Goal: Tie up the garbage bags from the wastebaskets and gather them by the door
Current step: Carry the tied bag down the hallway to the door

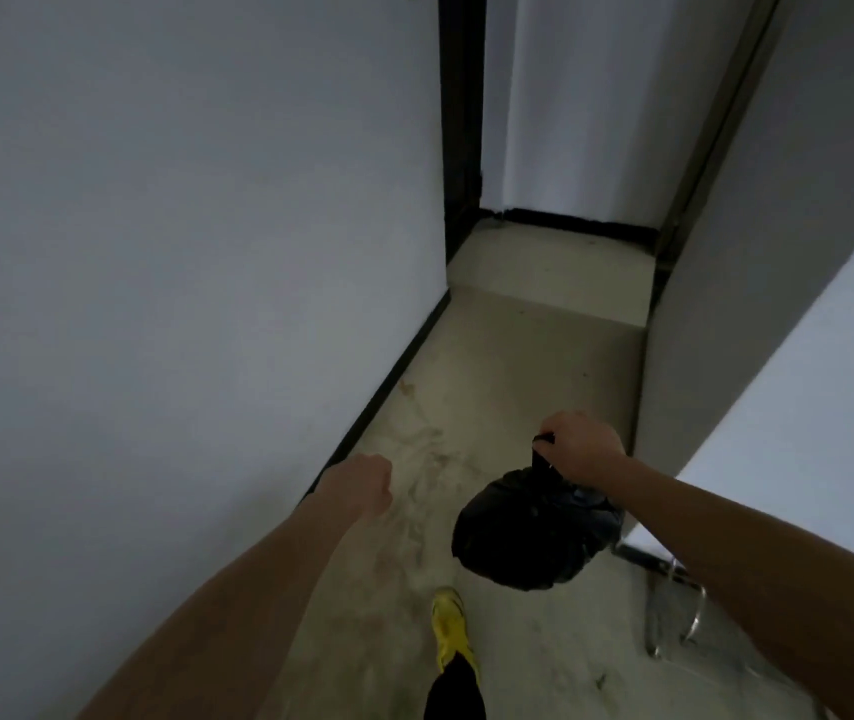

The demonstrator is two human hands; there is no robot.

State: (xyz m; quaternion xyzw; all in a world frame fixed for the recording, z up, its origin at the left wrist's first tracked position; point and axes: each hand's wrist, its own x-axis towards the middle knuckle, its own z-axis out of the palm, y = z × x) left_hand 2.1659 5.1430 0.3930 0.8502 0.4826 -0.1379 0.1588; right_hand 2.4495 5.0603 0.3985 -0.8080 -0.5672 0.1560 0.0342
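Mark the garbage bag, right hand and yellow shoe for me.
garbage bag (pixel 528 537), head view, middle of its bulging black body.
right hand (pixel 583 449), head view, back of the hand gripping the bag's neck.
yellow shoe (pixel 449 631), head view, top of the shoe.

Arms bare: left forearm (pixel 258 579), right forearm (pixel 757 517), uncovered up to frame edge. Bare too: left hand (pixel 362 483), right hand (pixel 583 449). One foot seen: bright yellow shoe (pixel 449 628), blurred. Above it, black trouser leg (pixel 456 693).
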